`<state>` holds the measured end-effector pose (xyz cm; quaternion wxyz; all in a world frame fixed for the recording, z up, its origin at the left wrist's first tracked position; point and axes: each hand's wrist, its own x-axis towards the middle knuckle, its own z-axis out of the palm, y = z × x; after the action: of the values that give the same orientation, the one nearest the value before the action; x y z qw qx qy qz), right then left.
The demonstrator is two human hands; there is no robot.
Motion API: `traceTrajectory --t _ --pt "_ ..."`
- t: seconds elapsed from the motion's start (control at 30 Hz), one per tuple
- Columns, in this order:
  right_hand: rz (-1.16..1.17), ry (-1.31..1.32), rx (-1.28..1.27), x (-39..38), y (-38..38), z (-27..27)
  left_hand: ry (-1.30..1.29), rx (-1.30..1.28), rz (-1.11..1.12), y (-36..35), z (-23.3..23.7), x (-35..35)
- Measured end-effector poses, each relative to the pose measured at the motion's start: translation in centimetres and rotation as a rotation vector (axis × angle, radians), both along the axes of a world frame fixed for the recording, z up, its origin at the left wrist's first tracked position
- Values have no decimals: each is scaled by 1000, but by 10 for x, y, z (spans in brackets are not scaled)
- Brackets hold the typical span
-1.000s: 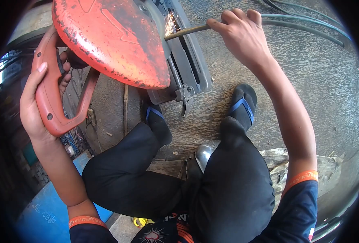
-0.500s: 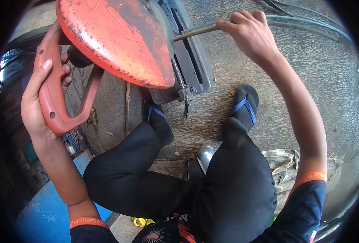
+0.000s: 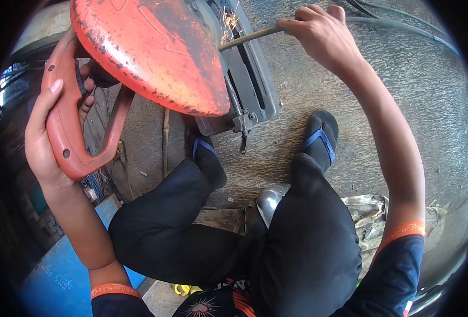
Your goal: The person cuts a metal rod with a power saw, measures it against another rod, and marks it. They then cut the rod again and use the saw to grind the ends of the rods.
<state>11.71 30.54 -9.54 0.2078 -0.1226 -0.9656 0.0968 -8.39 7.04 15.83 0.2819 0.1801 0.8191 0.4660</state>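
Note:
A red cut-off saw with a scuffed blade guard (image 3: 149,53) fills the upper left. My left hand (image 3: 52,127) is wrapped round its red loop handle (image 3: 67,137), fingers at the trigger. My right hand (image 3: 321,37) is closed on a thin metal rod (image 3: 255,36), whose left end meets the disc at the guard's right edge. Orange sparks (image 3: 229,22) fly up from that contact. Beneath the guard lies the saw's dark base (image 3: 260,87) with a threaded vise screw (image 3: 233,98).
My sandalled feet (image 3: 318,140) stand on the worn floor (image 3: 255,164) close to the saw base. Hoses or cables (image 3: 403,26) run across the upper right. A blue panel (image 3: 59,269) is at lower left, and crumpled sheet material (image 3: 368,211) lies right of my knee.
Sparks have appeared where the rod meets the disc. My right hand and the rod have shifted slightly left and up. The handle has moved slightly left with my left hand.

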Motion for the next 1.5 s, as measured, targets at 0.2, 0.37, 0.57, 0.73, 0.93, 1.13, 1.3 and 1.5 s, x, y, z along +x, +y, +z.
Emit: traceTrajectory --t 0.2,0.37,0.57,0.73,0.93,1.13,1.3,1.5 --pt "51 30 -55 2 1 -3 -20 32 -2 2 1 6" --pt "39 51 -37 2 -2 -5 26 -1 6 1 -1 3" --pt "18 30 -44 0 -2 -6 26 0 2 2 0 2" --pt "11 53 -43 -1 -2 -3 32 -5 -1 2 0 3" --pt "24 92 -12 -3 0 -2 16 3 -4 1 0 1" --pt "-56 -14 83 -3 -8 -5 -4 16 -6 1 0 1" --pt "60 -83 -174 30 -14 -23 -49 58 -39 1 -1 -4" --pt "-138 -185 -583 122 -55 2 -20 128 -59 -3 -9 -10"
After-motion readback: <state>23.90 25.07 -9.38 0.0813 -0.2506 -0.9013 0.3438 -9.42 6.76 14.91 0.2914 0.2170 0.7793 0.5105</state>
